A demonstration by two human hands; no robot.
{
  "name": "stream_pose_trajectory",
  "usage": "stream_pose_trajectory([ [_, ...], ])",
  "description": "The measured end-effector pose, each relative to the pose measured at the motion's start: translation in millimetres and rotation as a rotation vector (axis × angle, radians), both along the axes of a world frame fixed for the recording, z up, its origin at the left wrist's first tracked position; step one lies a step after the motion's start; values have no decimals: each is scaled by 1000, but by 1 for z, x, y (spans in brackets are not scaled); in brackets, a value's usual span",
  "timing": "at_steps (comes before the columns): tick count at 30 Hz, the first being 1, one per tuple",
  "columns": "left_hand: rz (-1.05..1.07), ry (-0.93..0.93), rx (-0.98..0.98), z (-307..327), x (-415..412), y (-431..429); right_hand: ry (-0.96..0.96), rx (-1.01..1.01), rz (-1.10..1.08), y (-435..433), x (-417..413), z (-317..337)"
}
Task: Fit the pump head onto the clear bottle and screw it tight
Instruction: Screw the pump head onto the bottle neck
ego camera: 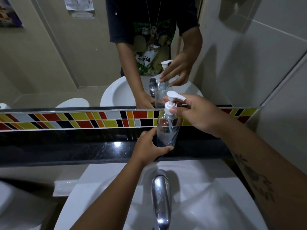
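Faucet spout cut off by bottom edge; clear bottle base hidden behind left hand

White basin with chrome tap — foreground. Glossy black surface behind it. Multicoloured tile strip beneath the wall mirror — paper notice reflected upper left.

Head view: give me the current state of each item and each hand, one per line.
Clear plastic bottle: upright on the black counter ledge, looks empty.
White plastic pump head: seated on the bottle neck, dip tube inside; tightness cannot be told.
Left hand: grip closed around the bottle base.
Right hand: fingertips pinching the pump collar.
Chrome tap: no water running.
White ceramic sink: looks dry.
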State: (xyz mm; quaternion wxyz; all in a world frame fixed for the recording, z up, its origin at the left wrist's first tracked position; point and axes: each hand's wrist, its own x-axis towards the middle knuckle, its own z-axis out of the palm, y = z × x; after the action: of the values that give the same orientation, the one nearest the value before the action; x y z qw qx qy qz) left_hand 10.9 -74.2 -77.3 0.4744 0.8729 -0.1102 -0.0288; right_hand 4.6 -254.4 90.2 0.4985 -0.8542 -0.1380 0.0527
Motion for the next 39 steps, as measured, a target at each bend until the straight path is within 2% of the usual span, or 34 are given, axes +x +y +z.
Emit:
stream_pose_trajectory([
  [6,6,-10,11,-1,0,0,-18,-4,-27,0,-2,1],
  [14,11,-13,7,-1,1,-1,-147,138,-289,19,-7,-16],
  [17,12,-12,13,-1,1,-1,-150,132,-331,22,-9,-20],
  [20,18,-17,12,-2,1,-1,-80,108,-256,14,-12,-21],
  [24,24,-28,17,-3,1,-1,-22,252,-115,10,-16,-24],
  [30,28,-21,17,-3,1,-2,-150,256,-322,26,-14,-29],
  [33,30,-18,23,-3,1,-2,-181,245,-341,27,-13,-28],
  [39,23,-11,23,-3,1,-2,-10,303,-124,8,-12,-26],
])
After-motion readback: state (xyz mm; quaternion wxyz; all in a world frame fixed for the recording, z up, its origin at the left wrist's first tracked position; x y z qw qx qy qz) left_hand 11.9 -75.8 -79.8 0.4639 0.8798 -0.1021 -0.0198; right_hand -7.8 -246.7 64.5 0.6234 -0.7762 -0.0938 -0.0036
